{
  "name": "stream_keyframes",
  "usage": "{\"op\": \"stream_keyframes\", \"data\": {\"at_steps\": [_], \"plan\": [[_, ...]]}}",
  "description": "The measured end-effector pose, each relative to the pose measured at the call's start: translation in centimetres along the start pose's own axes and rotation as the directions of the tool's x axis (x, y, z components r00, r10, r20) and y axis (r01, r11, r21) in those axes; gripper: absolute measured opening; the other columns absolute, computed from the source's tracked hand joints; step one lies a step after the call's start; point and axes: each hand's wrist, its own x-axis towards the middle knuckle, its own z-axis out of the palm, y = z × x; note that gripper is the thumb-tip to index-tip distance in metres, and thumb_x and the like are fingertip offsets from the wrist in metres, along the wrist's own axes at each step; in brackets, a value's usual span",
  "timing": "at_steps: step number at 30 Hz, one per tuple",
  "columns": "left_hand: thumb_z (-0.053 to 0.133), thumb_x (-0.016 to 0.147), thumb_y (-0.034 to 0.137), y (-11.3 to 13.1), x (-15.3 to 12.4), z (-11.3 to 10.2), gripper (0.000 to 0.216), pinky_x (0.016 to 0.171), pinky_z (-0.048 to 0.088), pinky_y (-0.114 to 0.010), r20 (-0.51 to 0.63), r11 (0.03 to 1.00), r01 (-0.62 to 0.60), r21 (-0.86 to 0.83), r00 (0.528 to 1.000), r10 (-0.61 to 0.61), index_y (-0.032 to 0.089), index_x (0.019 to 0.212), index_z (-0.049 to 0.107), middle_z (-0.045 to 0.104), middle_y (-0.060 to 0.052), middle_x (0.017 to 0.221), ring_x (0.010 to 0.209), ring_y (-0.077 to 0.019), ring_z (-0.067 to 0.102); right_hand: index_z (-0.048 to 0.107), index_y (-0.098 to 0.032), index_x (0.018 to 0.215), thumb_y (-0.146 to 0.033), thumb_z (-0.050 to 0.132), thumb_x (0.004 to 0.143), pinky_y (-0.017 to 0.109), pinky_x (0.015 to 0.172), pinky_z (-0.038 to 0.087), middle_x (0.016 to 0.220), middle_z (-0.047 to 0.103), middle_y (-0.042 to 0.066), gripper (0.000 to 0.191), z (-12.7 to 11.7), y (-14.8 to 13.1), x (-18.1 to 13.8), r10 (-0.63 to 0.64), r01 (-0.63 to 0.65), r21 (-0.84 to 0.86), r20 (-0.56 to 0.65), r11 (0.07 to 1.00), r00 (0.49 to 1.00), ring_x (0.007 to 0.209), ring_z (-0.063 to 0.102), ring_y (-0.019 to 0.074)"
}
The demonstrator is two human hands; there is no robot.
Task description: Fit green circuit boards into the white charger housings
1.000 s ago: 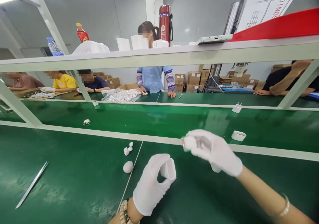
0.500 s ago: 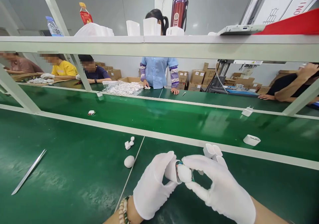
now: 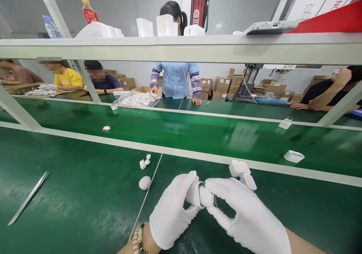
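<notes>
Both my hands wear white gloves. My left hand (image 3: pixel 172 208) is closed round a white plastic housing (image 3: pixel 193 194), its open end facing right. With thumb and fingertips, my right hand (image 3: pixel 246 212) grips a small circuit board (image 3: pixel 215 201) that carries a white putty-like lump (image 3: pixel 207 197). Board and lump sit partly inside the housing's mouth; the inner end is hidden. Beyond my right hand stand several white housings (image 3: pixel 247 181), open ends showing. Left of my hands lie a round white lump (image 3: pixel 144 183) and a few smaller white pieces (image 3: pixel 143 164).
Metal tweezers (image 3: pixel 28 198) lie at the left. Past a pale rail, a green belt (image 3: pixel 175 129) carries a white housing (image 3: pixel 294 156), a plug charger (image 3: pixel 285 123) and a small board (image 3: pixel 106 129). A shelf (image 3: pixel 135 52) crosses above. Across the belt, a person in blue (image 3: pixel 175 80) stands by bagged white parts (image 3: pixel 137 99).
The board and its white lump have gone deeper into the housing, my right hand shifting slightly left with them. Pieces on the belt have moved right. The view has shifted a little.
</notes>
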Motion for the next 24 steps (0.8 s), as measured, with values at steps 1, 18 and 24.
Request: {"op": "stream_keyframes", "data": {"at_steps": [1,18,24], "plan": [[0.062,0.086,0.017,0.0,0.0,0.0,0.066,0.098,0.050,-0.040,0.006,1.000,0.004,-0.005,1.000,-0.003,0.021,0.143,0.028,0.054,-0.013,0.125,0.115,-0.0223,0.056,0.053,-0.023,0.084,-0.009,0.051,0.084,0.032,0.071,0.048,0.086,0.063,-0.002,0.015,0.1,0.0,0.0,-0.003,0.003,0.001,-0.001,1.000,1.000,0.072,0.056,0.0144],[0.058,0.069,0.016,2.0,0.5,0.4,0.077,0.083,0.053,-0.036,0.154,0.905,0.098,-0.413,0.987,-0.036,0.024,0.139,0.027,0.061,-0.004,0.099,0.087,-0.0194,0.064,0.071,-0.027,0.098,-0.027,0.067,0.084,0.029,0.091,0.047,0.118,0.050,0.002,0.014,0.6,1.1,1.3,-0.090,-0.243,0.719,0.391,0.651,0.916,0.093,0.057,0.0129],[0.064,0.075,0.027,2.5,1.0,0.4,0.036,0.062,0.052,-0.025,0.200,0.892,0.141,-0.430,0.978,-0.058,0.022,0.106,0.048,0.060,0.001,0.077,0.065,-0.0134,0.060,0.072,-0.023,0.096,-0.025,0.068,0.082,0.031,0.081,0.049,0.112,0.051,0.005,0.015,1.2,0.9,0.9,-0.103,-0.283,0.783,0.402,0.554,0.910,0.081,0.054,0.0121]]}}
